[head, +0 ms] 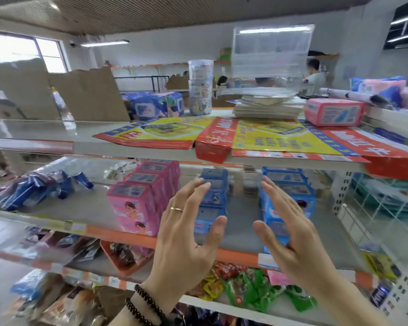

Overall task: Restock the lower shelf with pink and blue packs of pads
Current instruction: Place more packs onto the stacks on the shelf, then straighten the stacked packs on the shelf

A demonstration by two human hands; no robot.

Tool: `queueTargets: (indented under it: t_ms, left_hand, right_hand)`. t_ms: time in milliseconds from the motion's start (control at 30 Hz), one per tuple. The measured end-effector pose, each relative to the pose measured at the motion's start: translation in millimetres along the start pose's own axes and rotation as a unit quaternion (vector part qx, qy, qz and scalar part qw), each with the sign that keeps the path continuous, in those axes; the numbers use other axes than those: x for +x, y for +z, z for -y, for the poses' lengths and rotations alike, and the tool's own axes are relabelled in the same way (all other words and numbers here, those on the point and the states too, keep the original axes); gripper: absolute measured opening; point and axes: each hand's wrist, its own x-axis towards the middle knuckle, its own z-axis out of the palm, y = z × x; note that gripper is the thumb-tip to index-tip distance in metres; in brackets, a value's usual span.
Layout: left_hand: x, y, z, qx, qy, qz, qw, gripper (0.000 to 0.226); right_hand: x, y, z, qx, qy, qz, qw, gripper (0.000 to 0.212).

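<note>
The pink packs of pads point(137, 203) are seen in a row running from near to far on the left part of the lower shelf point(236, 254). A middle row of blue packs point(213, 198) and a right row of blue packs point(285, 196) stand beside them. One more pink pack point(333, 111) lies on the top shelf point(45, 132), to the right.

The packs are judged to be light and soft: film-wrapped, squashable, and somewhat slippery on their glossy faces. They would be best taken by the two broad sides, pressed lightly between flat palms or between thumb and fingers, so that the wrap is not crushed or torn.

The left hand point(186, 241) and the right hand point(290, 231) are held up in front of the shelf edge, palms turned toward each other across the gap before the middle blue row. The fingers of both are spread and extended, and nothing is gripped. A ring point(176, 209) and a beaded bracelet point(144, 307) are worn on the left.
</note>
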Motion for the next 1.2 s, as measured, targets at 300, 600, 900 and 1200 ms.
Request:
queueTargets:
  t_ms: [300,600,900,1200]
  left_hand:
    - [26.2,-97.6,59.3,0.046,0.03,-0.045,0.997,0.056]
    - [51.7,-120.5,104.7,0.04,0.087,-0.043,0.995,0.061]
    - [77.3,-62.4,89.8,0.025,0.168,-0.01,0.985,0.057]
    - [118.5,-4.8,42.4,0.048,0.184,-0.007,0.982,0.057]
  right_hand:
    - [61.1,80.1,66.7,-0.01,-0.044,0.026,0.999,0.072]
    - [88.4,99.1,87.1,-0.047,-0.066,-0.037,0.996,0.067]
    - [82.4,50.5,64.0,-0.145,-0.04,-0.071,0.986,0.065]
    - [103.9,-11.6,15.0,-0.176,-0.046,-0.096,0.979,0.067]
